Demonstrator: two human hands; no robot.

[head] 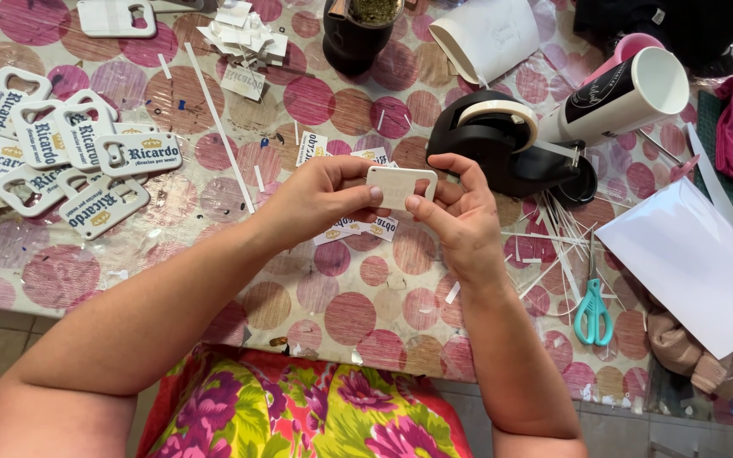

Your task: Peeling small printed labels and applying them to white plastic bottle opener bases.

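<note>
Both hands hold a small white plastic bottle-opener tag [400, 184] above the middle of the table. My left hand [320, 199] grips its left end with the thumb on top. My right hand [460, 212] pinches its right end between thumb and fingers. Under the hands lie small printed white stickers [365, 227] on the dotted tablecloth [349, 314]. A pile of finished white tags with dark lettering [69, 157] lies at the far left.
A black tape dispenser [502, 140] stands just behind my right hand, with a white tumbler [621, 97] lying beside it. Turquoise scissors [593, 309], thin paper strips [553, 229] and a white sheet [697, 263] lie at right. A dark cup [358, 34] stands behind.
</note>
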